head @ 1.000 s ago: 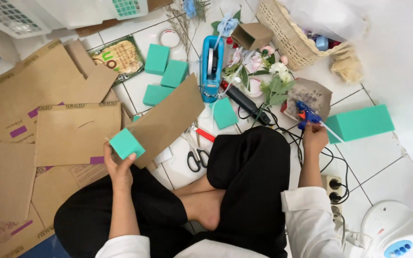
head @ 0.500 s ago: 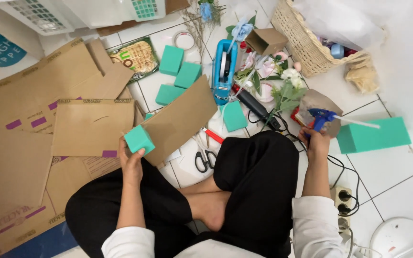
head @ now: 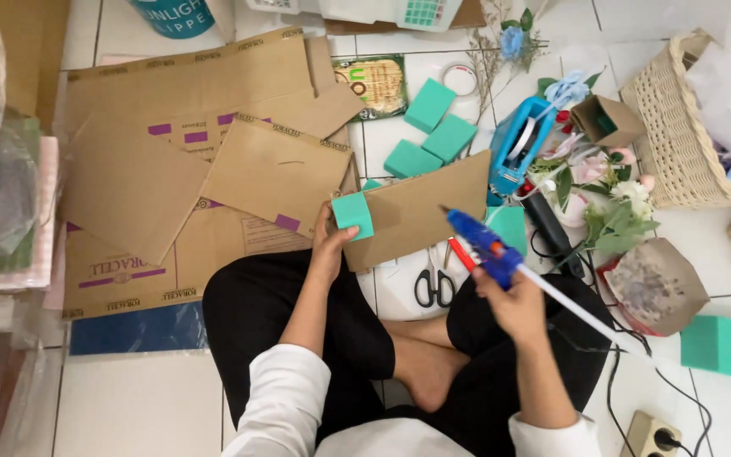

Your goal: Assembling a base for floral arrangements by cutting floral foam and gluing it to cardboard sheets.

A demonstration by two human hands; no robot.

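I sit cross-legged on a white tiled floor. My left hand (head: pixel 329 241) holds a small teal foam block (head: pixel 353 214) up in front of me, over a brown cardboard piece (head: pixel 423 207). My right hand (head: pixel 513 300) grips a blue glue gun (head: pixel 482 244), nozzle pointing up and left toward the block, with a white glue stick (head: pixel 581 315) trailing out of its back. The nozzle and the block are apart.
Black-handled scissors (head: pixel 435 285) lie by my knees. Flattened cardboard sheets (head: pixel 171 161) cover the floor at left. Three teal foam blocks (head: pixel 429 135), a blue tape dispenser (head: pixel 518 144), artificial flowers (head: pixel 607 186), a wicker basket (head: pixel 674 135), a large teal block (head: pixel 728 347) and a power strip (head: pixel 653 436) lie around.
My right hand has lifted the glue gun off the floor at right and brought it in toward the foam block. My left hand still holds the block up. My head turned left.
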